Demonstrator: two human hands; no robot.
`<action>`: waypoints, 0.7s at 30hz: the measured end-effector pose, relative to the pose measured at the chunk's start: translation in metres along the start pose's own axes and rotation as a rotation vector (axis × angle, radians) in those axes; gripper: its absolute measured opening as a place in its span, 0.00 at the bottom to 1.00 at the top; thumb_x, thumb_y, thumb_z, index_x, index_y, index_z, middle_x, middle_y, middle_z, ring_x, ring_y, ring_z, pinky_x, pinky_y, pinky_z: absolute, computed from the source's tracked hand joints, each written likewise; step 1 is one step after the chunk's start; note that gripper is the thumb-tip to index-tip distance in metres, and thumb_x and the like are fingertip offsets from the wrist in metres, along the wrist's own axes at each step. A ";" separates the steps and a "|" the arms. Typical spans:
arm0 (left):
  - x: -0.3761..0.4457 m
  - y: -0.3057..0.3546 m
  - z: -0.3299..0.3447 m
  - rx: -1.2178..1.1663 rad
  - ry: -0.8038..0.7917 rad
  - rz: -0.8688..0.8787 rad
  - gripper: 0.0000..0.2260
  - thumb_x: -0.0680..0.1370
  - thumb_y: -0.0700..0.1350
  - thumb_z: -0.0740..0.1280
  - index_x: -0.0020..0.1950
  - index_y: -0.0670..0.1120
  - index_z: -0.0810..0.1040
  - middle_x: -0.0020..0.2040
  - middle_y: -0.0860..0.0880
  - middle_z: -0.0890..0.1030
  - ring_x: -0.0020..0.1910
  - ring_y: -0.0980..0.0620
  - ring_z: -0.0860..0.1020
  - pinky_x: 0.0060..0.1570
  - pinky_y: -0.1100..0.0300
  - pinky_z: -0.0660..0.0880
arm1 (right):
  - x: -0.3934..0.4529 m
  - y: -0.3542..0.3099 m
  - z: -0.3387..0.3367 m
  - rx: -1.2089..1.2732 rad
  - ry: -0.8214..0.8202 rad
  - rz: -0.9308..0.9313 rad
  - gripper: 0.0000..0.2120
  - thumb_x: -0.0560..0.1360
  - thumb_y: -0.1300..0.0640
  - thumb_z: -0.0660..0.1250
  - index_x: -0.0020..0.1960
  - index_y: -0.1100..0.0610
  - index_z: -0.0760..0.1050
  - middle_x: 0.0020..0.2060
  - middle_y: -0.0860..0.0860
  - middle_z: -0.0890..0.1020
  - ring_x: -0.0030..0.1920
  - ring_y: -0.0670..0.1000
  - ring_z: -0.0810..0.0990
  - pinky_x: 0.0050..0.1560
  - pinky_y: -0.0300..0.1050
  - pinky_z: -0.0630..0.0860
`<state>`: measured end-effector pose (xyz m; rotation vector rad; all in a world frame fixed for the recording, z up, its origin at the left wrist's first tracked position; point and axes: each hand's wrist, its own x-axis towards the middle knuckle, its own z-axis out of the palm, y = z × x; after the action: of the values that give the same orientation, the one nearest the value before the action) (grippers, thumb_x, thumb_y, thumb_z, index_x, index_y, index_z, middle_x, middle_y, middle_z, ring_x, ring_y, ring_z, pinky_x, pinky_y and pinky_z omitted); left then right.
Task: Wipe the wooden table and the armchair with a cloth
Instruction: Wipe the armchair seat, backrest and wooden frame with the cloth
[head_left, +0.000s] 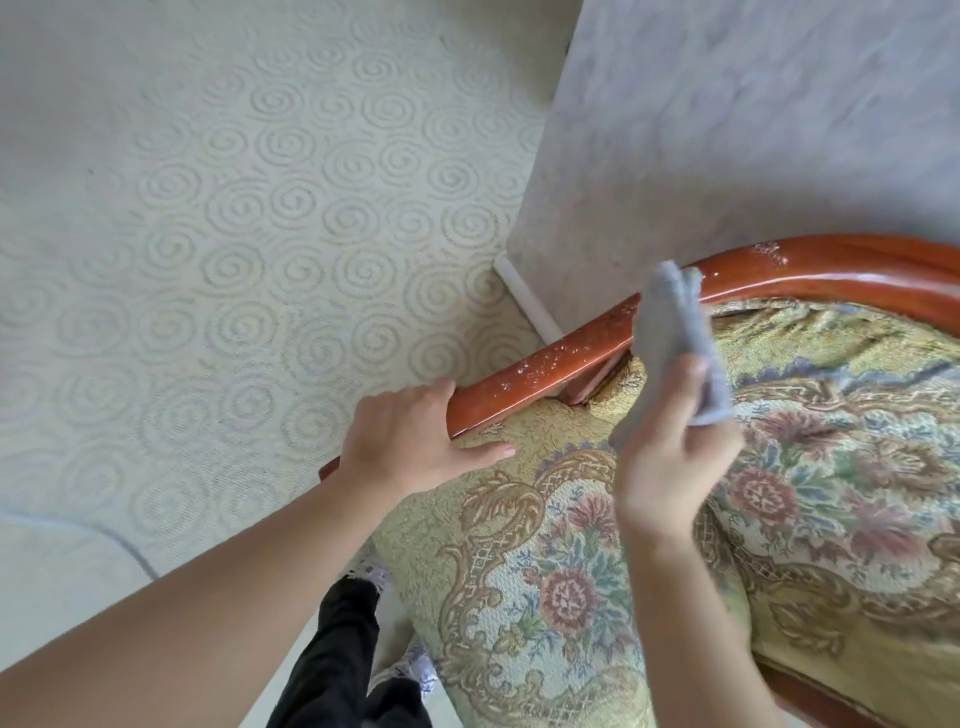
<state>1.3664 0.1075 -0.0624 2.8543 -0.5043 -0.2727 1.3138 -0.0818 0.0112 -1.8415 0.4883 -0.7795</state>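
Head view. Left hand (410, 441) lies flat, fingers spread, on the armchair (571, 545): palm over the end of the wooden rail (540, 369), thumb on the floral seat. Right hand (670, 457), just right of the left, is raised above the seat and closed around a grey cloth (670, 338). The cloth's free end stands up beside the rail, which shows droplets. Patterned carpet (234, 260) lies left of the left hand.

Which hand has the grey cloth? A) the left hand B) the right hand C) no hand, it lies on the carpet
B: the right hand holds the grey cloth up over the chair, while the left hand rests bare on the wooden armrest.
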 end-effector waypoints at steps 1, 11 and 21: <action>0.000 0.000 0.000 0.006 0.000 0.001 0.43 0.59 0.87 0.46 0.50 0.55 0.76 0.31 0.57 0.78 0.29 0.54 0.79 0.34 0.58 0.78 | -0.010 0.005 0.005 -0.099 -0.111 -0.085 0.25 0.84 0.48 0.55 0.50 0.69 0.79 0.30 0.53 0.81 0.25 0.51 0.78 0.26 0.36 0.70; 0.003 -0.001 -0.001 -0.090 0.075 0.069 0.21 0.68 0.67 0.64 0.32 0.50 0.69 0.26 0.52 0.77 0.22 0.48 0.73 0.27 0.59 0.75 | -0.042 0.066 0.044 -0.514 -0.832 -0.581 0.25 0.85 0.50 0.50 0.74 0.65 0.68 0.74 0.58 0.69 0.77 0.56 0.63 0.75 0.59 0.63; 0.001 -0.006 0.005 -0.036 0.032 0.027 0.36 0.63 0.84 0.47 0.41 0.53 0.73 0.26 0.57 0.72 0.23 0.58 0.72 0.28 0.60 0.76 | 0.111 0.088 -0.015 -1.263 -0.677 -0.707 0.28 0.85 0.45 0.40 0.79 0.60 0.52 0.79 0.57 0.56 0.79 0.57 0.52 0.80 0.51 0.47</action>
<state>1.3682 0.1113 -0.0693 2.8101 -0.5256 -0.2292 1.3836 -0.1980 -0.0342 -3.3612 -0.2517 -0.1425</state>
